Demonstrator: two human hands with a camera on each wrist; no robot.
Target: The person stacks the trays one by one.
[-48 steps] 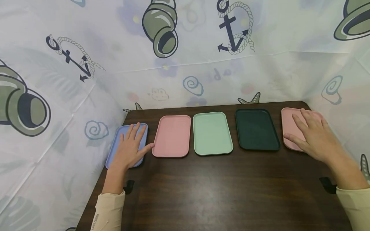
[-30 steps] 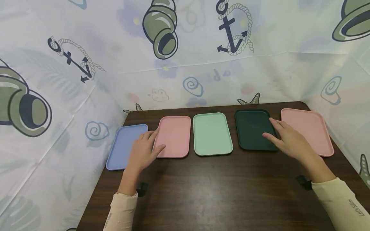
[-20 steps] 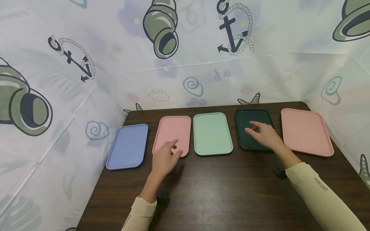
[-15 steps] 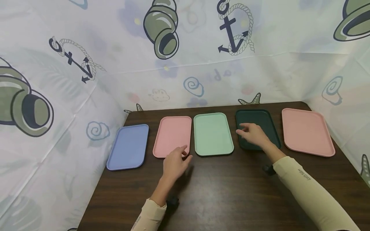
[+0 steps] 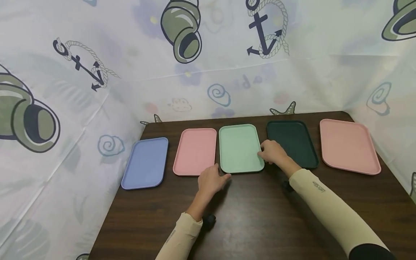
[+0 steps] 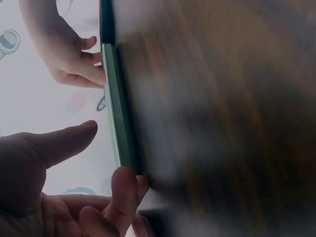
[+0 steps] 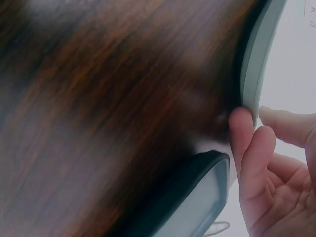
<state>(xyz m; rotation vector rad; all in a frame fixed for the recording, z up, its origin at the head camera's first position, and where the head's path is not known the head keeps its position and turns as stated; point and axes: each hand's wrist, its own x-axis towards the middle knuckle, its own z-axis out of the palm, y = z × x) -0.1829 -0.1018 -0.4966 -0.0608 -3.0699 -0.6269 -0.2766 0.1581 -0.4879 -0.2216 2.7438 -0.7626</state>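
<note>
A mint-green tray [image 5: 240, 148] lies flat in the middle of a row of trays. At its near left corner is my left hand [image 5: 210, 180]. The left wrist view shows fingertips right at the tray's edge [image 6: 117, 111], with the thumb [image 6: 74, 140] spread away from it. My right hand [image 5: 274, 152] pinches the tray's right side near the front corner. From the right wrist view, the thumb [image 7: 286, 123] is on the rim and the fingers are at the underside of the edge. The right forearm and hand overlap the dark green tray [image 5: 297, 142].
Left of the mint tray are a pink tray [image 5: 196, 151] and a blue tray [image 5: 146, 162]. Another pink tray [image 5: 349, 146] lies at the far right. All sit on a dark brown wooden table [image 5: 253, 216] against a printed cloth [image 5: 227, 43].
Both hands have moved inward from the outermost trays, passing over the pink and dark green ones, to the mint-green tray. The right fingers have taken its edge. The trays look unmoved.
</note>
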